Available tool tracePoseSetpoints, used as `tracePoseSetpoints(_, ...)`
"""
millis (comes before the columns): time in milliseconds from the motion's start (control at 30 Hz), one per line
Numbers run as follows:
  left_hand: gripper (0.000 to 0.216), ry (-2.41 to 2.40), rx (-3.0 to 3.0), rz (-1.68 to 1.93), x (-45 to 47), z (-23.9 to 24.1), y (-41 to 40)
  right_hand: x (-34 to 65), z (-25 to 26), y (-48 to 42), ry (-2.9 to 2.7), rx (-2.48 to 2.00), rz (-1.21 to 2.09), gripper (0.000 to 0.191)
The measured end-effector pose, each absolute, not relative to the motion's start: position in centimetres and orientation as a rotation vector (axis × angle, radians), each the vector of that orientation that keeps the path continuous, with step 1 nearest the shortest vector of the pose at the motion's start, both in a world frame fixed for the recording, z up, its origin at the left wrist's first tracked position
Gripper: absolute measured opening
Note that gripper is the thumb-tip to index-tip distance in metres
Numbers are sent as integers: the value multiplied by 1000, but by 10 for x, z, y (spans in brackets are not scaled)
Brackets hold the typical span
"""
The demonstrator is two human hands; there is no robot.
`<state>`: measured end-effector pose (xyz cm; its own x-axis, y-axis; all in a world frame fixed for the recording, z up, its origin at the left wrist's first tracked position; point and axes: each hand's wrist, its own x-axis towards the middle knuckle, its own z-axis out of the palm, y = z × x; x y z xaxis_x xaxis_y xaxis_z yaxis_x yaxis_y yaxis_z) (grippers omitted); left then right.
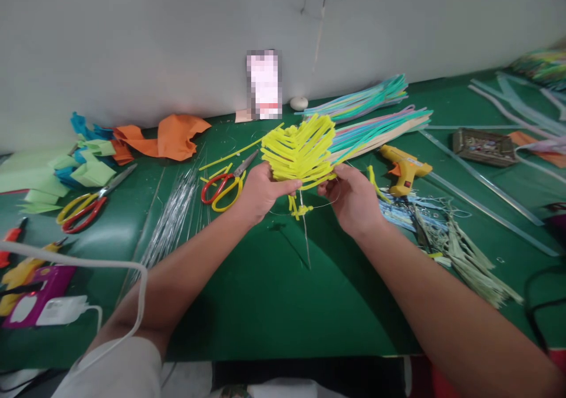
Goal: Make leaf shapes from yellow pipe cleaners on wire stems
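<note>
Both my hands hold up a yellow pipe-cleaner leaf shape over the green table. My left hand pinches its lower left edge, fingers closed on the strands. My right hand grips the lower right edge, and a thin wire loops from it towards the stem. A thin wire stem hangs down from the leaf, with short yellow ends twisted at its top.
Red and yellow scissors lie left of my hands, a second pair farther left. A yellow glue gun sits right. Bundled silver wires, pastel pipe cleaners, orange and green paper, a white charger surround them.
</note>
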<state>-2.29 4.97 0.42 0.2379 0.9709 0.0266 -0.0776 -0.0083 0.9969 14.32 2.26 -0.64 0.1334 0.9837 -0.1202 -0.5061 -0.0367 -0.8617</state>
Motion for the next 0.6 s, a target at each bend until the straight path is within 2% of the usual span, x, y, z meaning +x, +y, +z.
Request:
tracePoseSetpoints(133,36,1013,1276,1088,-23,3,51,144,-9,20,-815,-1175,904,24)
tracePoseSetpoints(267,39,1005,1285,1100,-23,2,51,145,-9,16,-949,-1204,636,15)
tracePoseSetpoints(467,39,981,1289,1106,-23,3,50,145,-10,14,-1052,-1199,574,11)
tracePoseSetpoints(600,38,974,1286,1122,-22,3,49,145,-13,15,-1018,-1247,655,12)
